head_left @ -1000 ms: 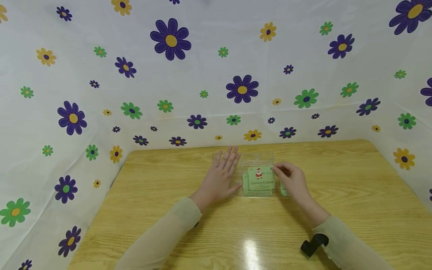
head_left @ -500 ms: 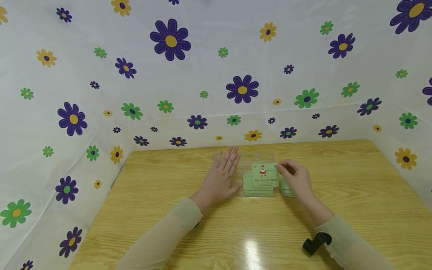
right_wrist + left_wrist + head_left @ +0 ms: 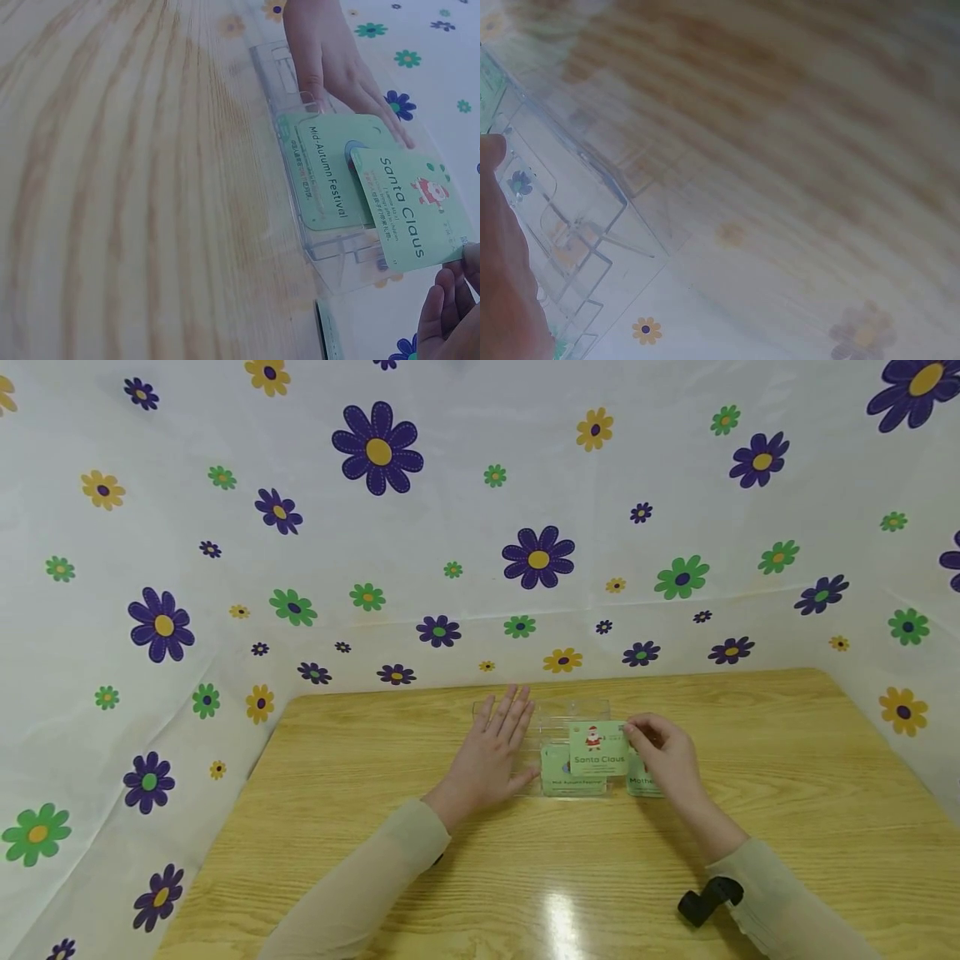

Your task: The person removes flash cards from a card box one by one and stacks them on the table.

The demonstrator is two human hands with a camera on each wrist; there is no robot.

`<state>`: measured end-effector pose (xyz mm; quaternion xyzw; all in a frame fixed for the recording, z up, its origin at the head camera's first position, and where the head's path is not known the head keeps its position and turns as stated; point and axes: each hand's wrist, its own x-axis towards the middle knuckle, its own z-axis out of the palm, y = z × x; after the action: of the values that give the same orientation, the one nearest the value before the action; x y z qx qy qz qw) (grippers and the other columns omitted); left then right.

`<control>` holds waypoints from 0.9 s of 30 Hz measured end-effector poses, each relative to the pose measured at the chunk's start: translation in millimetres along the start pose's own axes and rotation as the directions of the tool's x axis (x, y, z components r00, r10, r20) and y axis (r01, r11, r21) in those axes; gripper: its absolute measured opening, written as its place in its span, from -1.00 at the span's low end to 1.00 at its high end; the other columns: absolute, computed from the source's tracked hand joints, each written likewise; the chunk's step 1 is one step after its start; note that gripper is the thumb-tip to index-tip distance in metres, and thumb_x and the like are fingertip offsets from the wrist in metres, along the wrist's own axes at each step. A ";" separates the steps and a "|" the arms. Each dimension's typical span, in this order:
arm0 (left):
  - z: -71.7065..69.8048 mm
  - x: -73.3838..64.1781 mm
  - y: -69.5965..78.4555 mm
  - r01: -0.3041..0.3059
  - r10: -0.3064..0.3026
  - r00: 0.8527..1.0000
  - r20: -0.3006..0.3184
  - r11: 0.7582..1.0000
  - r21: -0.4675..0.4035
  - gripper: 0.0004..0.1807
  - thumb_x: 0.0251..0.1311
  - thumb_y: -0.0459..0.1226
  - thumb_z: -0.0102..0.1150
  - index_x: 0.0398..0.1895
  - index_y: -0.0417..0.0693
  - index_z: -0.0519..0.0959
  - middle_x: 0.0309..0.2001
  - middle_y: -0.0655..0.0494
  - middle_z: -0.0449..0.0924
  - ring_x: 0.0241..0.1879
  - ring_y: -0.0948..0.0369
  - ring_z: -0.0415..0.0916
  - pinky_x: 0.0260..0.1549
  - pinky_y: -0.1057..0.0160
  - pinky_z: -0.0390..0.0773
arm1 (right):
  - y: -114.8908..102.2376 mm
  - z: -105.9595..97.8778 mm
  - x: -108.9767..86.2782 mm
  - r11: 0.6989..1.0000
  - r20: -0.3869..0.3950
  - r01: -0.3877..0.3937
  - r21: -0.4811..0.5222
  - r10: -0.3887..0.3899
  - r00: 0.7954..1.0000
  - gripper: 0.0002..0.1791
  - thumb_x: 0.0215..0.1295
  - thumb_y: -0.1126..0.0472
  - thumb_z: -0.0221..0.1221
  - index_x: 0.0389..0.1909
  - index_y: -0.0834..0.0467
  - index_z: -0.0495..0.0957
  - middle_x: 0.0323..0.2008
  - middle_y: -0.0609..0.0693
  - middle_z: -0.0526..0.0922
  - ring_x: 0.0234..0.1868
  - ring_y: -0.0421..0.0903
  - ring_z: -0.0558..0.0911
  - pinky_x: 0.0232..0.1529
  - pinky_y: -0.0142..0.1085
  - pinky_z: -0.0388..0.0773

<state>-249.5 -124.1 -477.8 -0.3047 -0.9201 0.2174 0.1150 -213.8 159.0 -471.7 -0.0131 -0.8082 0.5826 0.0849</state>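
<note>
My right hand (image 3: 667, 762) pinches the upper right corner of a green "Santa Claus" card (image 3: 598, 748), held in front of the clear plastic card holder (image 3: 346, 247). Green "Mid-Autumn Festival" cards (image 3: 327, 171) stand in the holder's right part, partly covered by the held card. My left hand (image 3: 489, 762) rests flat with straight fingers on the holder's left side; the left wrist view shows only its edge beside the clear tiers. Under my right hand, to the right of the holder, lies another green card (image 3: 642, 777) whose visible letters read "Mothe"; the hand hides the rest.
The holder stands toward the back of a wooden table (image 3: 360, 735). Behind and at both sides hangs a white cloth (image 3: 450, 510) with printed flowers. A black strap-like device (image 3: 708, 900) sits at my right wrist.
My right hand has drawn the "Santa Claus" card rightward from in front of the other cards, uncovering the "Mid-Autumn Festival" card. More of the card on the right shows. My left hand stays put.
</note>
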 end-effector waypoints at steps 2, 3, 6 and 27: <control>0.5 -0.1 0.3 -0.001 0.001 1.000 -0.002 1.000 -0.002 0.11 0.50 0.44 -0.39 0.75 -0.20 -0.23 0.76 -0.16 -0.37 0.76 -0.10 -0.27 0.73 -0.12 -0.18 | 0.6 -0.8 -0.2 1.000 0.000 0.001 0.003 -0.001 1.000 -0.75 0.58 0.22 0.20 0.02 0.35 0.68 -0.24 0.04 0.72 -0.37 -0.38 0.52 -0.52 -0.49 0.48; 0.7 -0.2 0.4 -0.001 0.001 1.000 -0.001 1.000 -0.005 0.12 0.50 0.44 -0.39 0.75 -0.20 -0.24 0.76 -0.16 -0.39 0.76 -0.10 -0.27 0.73 -0.12 -0.19 | 1.0 -1.1 -0.2 1.000 -0.002 0.002 0.003 -0.002 1.000 -0.75 0.58 0.23 0.20 0.01 0.35 0.68 -0.24 0.02 0.72 -0.36 -0.39 0.53 -0.48 -0.50 0.49; 1.1 0.1 0.5 -0.001 0.001 1.000 0.007 1.000 -0.009 0.11 0.50 0.43 -0.39 0.74 -0.20 -0.26 0.76 -0.16 -0.44 0.76 -0.10 -0.29 0.73 -0.12 -0.20 | 2.5 -1.8 0.1 1.000 -0.009 0.002 -0.002 -0.002 1.000 -0.76 0.59 0.24 0.19 0.00 0.37 0.67 -0.25 -0.07 0.71 -0.31 -0.41 0.55 -0.37 -0.53 0.52; 1.0 0.6 1.3 0.001 -0.001 1.000 0.016 1.000 -0.008 0.10 0.51 0.43 -0.42 0.75 -0.19 -0.27 0.77 -0.14 -0.32 0.76 -0.09 -0.40 0.73 -0.13 -0.21 | 7.1 -10.0 -1.9 1.000 -0.019 -0.009 -0.007 0.009 1.000 -0.74 0.61 0.28 0.15 0.01 0.43 0.65 -0.18 -0.03 0.71 -0.27 -0.48 0.57 -0.17 -0.61 0.63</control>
<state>-249.6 -123.1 -479.2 -0.3028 -0.9221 0.2161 0.1065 -210.9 170.4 -475.6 -0.0226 -0.8094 0.5799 0.0901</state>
